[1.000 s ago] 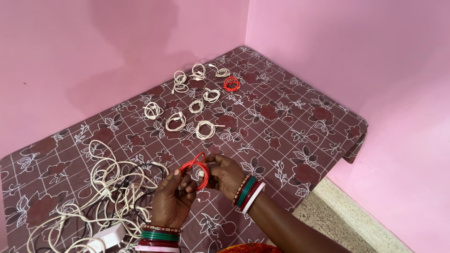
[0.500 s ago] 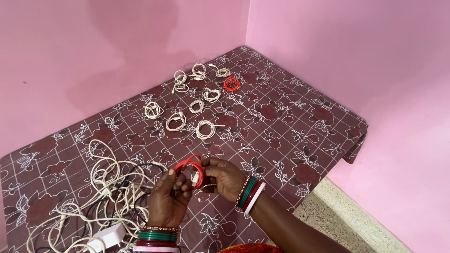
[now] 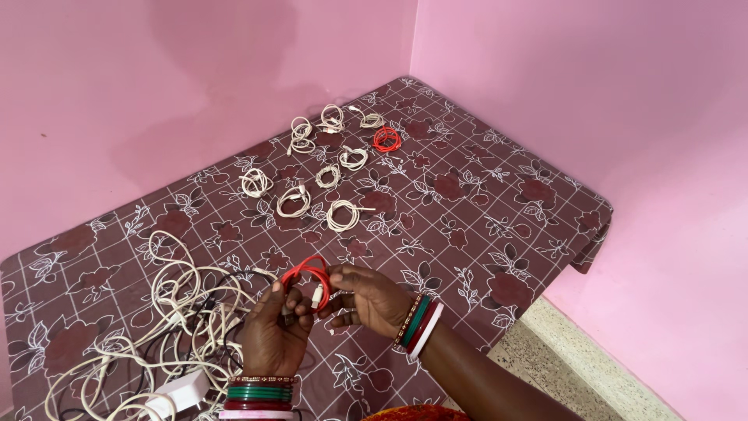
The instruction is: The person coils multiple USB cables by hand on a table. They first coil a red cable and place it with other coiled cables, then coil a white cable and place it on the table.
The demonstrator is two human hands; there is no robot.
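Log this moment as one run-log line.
left hand: holds red cable coil | right hand: pinches same coil | tangled cables: left | surface: patterned cloth

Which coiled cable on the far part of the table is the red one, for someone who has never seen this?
Start at the table with the maroon flowered cloth and look to its far corner, where the pink walls meet. A cluster of small coiled cables lies there. All are white except the red coil, at the cluster's right edge.

One head-worn camera looks steeply down and forward from above the person's chest, close over the hands (image 3: 323, 312), across the cloth-covered table (image 3: 483, 203) toward the pink corner walls (image 3: 545, 70). No second view.
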